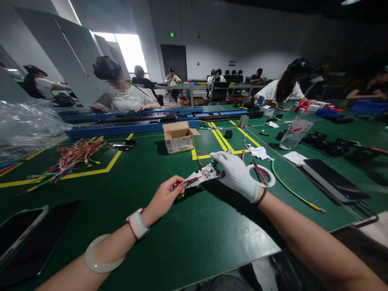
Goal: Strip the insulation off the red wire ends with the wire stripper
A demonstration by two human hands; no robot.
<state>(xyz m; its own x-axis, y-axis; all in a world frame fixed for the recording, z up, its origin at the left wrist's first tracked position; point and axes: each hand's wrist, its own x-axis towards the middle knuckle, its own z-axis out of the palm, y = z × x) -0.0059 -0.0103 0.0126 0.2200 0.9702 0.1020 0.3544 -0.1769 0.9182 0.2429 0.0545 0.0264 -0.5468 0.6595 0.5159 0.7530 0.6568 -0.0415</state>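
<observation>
Evidently, work is partway along on the green tabletop [182, 246]: in the wire heap [77, 157], well out to the left hand's left, many copper strands look bared. The yellow-green cable [291, 193], right of the right hand, has a tip that seems finished too. Between the hands are the wire-stripping pliers [208, 173], their handles gripped by the gloved right hand [238, 173]. The bare left hand [166, 195] pinches a red wire [194, 180] lying along the pliers' blades; its red covering shows, so this piece looks unfinished. Glove and fingers hide the handles and one wire end; whether the blades bite is too small to tell.
</observation>
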